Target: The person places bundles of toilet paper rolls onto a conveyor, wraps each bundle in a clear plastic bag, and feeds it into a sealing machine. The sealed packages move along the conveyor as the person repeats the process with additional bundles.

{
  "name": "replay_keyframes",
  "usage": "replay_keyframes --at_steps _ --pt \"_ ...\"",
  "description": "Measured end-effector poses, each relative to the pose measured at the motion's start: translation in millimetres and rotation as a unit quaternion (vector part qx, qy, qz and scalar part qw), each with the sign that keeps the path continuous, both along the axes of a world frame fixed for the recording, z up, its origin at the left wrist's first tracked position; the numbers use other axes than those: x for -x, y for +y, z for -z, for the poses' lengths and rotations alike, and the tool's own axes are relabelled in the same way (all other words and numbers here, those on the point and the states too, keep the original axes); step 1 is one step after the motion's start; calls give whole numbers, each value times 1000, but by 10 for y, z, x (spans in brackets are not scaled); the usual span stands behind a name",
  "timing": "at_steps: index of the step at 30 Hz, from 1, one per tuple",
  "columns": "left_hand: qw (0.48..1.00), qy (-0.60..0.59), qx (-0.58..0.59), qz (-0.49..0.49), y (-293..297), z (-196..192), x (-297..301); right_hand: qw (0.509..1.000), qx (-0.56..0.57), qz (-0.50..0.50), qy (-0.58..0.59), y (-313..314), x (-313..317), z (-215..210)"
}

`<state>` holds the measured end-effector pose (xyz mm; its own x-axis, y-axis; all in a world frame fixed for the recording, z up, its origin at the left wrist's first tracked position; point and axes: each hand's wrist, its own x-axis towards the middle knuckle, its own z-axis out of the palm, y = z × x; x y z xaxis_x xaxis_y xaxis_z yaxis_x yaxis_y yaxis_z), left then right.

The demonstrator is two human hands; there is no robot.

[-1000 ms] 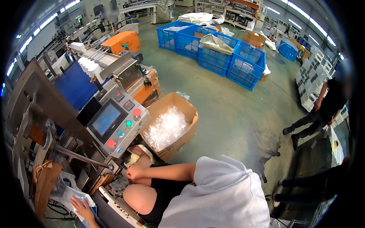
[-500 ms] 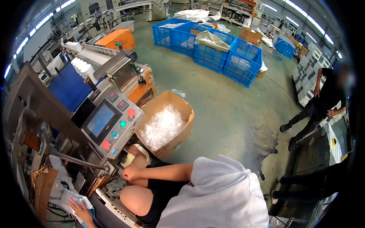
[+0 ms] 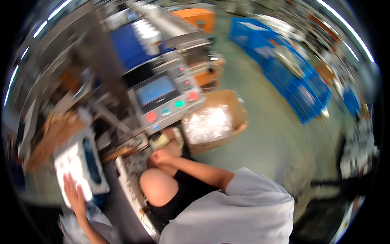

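Observation:
The picture is blurred by motion. My left hand (image 3: 75,195) lies flat, fingers apart, on a white and blue flat package (image 3: 79,164) at the lower left. My right hand (image 3: 161,156) reaches across my bare knee (image 3: 158,187) to the machine's edge, just below the grey control panel (image 3: 164,101). Its fingers look curled beside a small yellowish item (image 3: 159,141); blur hides whether it grips anything. My grey sleeve (image 3: 243,203) fills the lower middle.
A cardboard box (image 3: 233,118) lined with clear plastic bags stands on the floor right of the panel. Blue crates (image 3: 300,87) line the far right. An orange bin (image 3: 199,18) and the machine's blue part (image 3: 130,49) sit behind. Brown paper (image 3: 57,130) lies at the left.
My head has swung, so the machine and box now sit more central and larger. The person standing at the right has left the view. Both hands keep their places.

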<state>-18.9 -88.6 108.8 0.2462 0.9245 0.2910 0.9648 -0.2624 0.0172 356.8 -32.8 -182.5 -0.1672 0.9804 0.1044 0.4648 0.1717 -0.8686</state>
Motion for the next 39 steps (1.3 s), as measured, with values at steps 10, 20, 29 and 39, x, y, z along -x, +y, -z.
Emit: replay_keyframes --at_steps 10,20,29,39 --pt "983 -38 127 -124 3 -287 -311 983 -89 -9 -160 -98 -12 -289" --pt "981 -19 110 -159 -210 -160 -360 978 -63 -41 -196 -103 1 -322" --pt "982 -36 14 -183 -218 -72 -321 983 -101 -41 -147 -192 -285 -618" --pt "998 -25 39 -50 -613 -390 -673 992 -75 -34 -91 -302 -224 -565"
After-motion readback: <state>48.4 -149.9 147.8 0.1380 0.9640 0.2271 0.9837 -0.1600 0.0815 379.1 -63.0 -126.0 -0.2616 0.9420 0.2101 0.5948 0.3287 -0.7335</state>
